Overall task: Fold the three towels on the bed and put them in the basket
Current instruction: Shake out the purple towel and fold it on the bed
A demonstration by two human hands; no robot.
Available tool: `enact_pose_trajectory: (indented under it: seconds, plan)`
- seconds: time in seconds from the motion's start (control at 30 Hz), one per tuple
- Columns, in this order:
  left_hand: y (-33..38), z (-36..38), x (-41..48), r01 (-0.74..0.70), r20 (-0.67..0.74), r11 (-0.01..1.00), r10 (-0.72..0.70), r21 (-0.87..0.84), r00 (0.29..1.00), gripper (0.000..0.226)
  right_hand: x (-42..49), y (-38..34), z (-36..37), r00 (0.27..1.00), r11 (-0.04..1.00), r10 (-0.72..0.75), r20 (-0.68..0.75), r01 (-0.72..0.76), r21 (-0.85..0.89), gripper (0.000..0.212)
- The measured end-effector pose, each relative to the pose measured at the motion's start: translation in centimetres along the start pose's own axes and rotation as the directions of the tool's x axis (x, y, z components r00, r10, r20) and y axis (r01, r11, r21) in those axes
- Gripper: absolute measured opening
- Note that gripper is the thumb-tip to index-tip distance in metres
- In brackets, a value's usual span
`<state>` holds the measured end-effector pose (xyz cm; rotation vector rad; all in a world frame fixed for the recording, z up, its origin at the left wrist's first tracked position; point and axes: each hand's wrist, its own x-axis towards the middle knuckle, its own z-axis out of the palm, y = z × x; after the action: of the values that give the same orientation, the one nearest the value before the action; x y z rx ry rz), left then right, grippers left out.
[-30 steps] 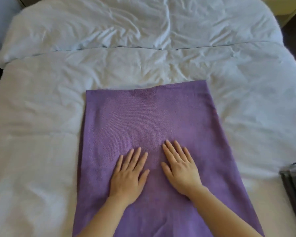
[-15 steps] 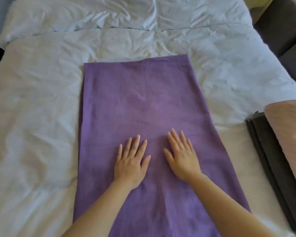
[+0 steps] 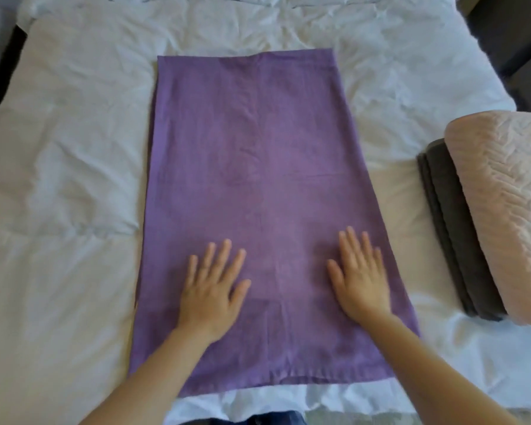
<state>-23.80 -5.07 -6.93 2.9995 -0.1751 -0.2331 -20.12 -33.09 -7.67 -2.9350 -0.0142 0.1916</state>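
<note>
- Towel, head view: purple towel [image 3: 252, 179] spread flat and lengthwise on the white bed [image 3: 59, 179], apparently doubled, going by the layered left edge; near hem just short of the bed's near edge.
- Hands, same view: left hand [image 3: 210, 289] and right hand [image 3: 360, 280] palm-down on the near part of the towel, fingers straight and fanned; grip wide on both, holding nothing, only pressing on cloth.
- Just changed: well apart now, the right close to the towel's right edge and the left out toward the left edge, against almost side by side at the midline half a second ago; slight blur on the right hand, so probably mid-sweep.
- Meaning for the task: reads as a smoothing stroke outward from the centre; faint creases left further up the cloth; likely close to ready for a crosswise fold.
- Also different from a second ago: near hem and right side of the bed now in view, with dark grey towel [image 3: 448, 234] and pink towel [image 3: 503, 210] stacked there, pink on top, both apparently folded; only a dark corner showing then.
- Standing: purple towel not yet folded small; basket not in view.
</note>
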Motion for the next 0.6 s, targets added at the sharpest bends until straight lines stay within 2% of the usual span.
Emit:
enact_pose_trajectory:
  seconds: [0.07,0.1,0.2,0.27,0.43,0.5,0.6]
  plan:
    - [2.6,1.0,-2.1,-0.103,0.058,0.995,0.103,-0.011,0.993,0.056,-3.1,-2.0,0.9,0.985,0.988,-0.156,0.077,0.156,0.017,0.061]
    - [2.6,1.7,-3.2,-0.089,0.083,0.996,0.089,-0.005,0.993,0.056,-4.5,-1.8,1.3,0.976,0.983,-0.181,0.121,0.182,0.002,0.06]
    - [-0.6,2.8,-6.9,0.027,0.078,0.999,-0.031,0.044,0.996,0.059,-7.8,2.3,2.0,0.988,0.991,-0.103,0.119,0.112,-0.074,0.06]
    - [-3.0,3.3,-9.5,0.044,0.092,0.995,-0.053,0.095,0.994,0.06,-9.7,5.4,1.9,0.991,0.992,-0.053,0.124,0.066,-0.105,0.06]
    - [-5.4,3.5,-13.5,0.133,0.138,0.983,-0.151,0.129,0.979,0.066,-13.2,8.8,2.4,0.987,0.993,0.097,0.125,-0.088,-0.077,0.065]
    - [-5.7,3.3,-14.3,0.094,0.138,0.985,-0.113,0.142,0.984,0.074,-13.5,9.3,2.0,0.987,0.996,0.087,0.138,-0.084,-0.027,0.068]
    - [-6.4,2.8,-16.2,-0.033,0.162,0.986,0.006,0.164,0.987,0.084,-14.5,9.8,1.1,0.973,0.998,-0.015,0.232,0.027,-0.05,0.08]
